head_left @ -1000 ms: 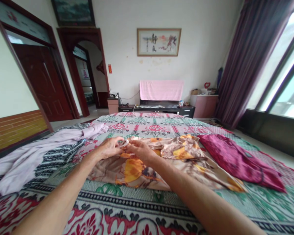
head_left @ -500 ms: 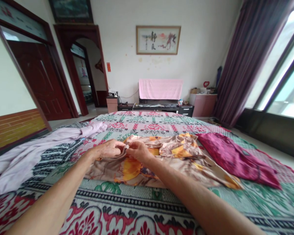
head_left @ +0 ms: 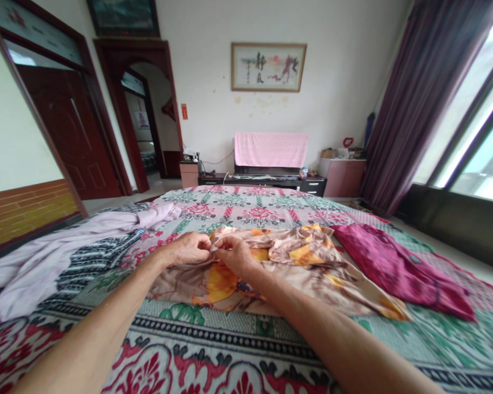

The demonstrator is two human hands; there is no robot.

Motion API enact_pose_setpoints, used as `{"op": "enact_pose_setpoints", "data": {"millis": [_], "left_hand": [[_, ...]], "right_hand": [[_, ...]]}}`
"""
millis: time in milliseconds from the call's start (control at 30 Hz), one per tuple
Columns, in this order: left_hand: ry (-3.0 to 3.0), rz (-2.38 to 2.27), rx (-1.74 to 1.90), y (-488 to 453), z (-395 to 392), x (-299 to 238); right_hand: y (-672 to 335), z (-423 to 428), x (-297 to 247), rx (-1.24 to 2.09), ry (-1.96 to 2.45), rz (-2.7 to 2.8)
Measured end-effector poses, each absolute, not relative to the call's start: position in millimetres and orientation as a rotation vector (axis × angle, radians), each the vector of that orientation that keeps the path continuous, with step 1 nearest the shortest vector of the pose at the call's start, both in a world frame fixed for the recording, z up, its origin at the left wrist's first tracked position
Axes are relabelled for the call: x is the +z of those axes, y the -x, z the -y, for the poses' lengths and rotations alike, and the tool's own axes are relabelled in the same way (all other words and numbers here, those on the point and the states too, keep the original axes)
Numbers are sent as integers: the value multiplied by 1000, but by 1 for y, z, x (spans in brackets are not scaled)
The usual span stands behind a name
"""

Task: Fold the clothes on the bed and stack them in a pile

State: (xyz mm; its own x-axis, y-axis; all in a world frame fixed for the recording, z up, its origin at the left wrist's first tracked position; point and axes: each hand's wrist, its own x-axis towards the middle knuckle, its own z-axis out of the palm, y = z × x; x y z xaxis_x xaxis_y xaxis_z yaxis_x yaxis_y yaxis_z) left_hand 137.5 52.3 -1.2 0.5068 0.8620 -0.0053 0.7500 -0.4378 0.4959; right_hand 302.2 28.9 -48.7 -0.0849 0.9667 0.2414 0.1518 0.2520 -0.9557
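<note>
A silky tan garment with yellow-orange flowers lies spread and wrinkled on the bed. At its left end my left hand pinches the edge of the cloth between thumb and fingers. Right beside it, my right hand is closed in a pinch on the same edge. A small whitish bit shows between the fingertips of both hands; what it is I cannot make out. My fingers partly cover that part of the garment.
A magenta garment lies to the right on the patterned bedspread. On the left, a pale lilac garment rests over a black-and-white striped cloth. Beyond the bed stands a low cabinet.
My left fingertips have curled in closer to the right ones at the garment's edge. The cloth stays in place; the view has shifted slightly.
</note>
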Motion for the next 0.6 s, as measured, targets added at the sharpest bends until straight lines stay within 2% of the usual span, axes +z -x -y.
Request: {"op": "enact_pose_setpoints", "data": {"millis": [433, 600], "left_hand": [[-2592, -1662, 707, -145, -56, -6], [-2649, -1607, 741, -145, -55, -5]], "right_hand": [[-304, -33, -52, 859, 1061, 1526], [-306, -26, -44, 711, 1252, 1631]]}}
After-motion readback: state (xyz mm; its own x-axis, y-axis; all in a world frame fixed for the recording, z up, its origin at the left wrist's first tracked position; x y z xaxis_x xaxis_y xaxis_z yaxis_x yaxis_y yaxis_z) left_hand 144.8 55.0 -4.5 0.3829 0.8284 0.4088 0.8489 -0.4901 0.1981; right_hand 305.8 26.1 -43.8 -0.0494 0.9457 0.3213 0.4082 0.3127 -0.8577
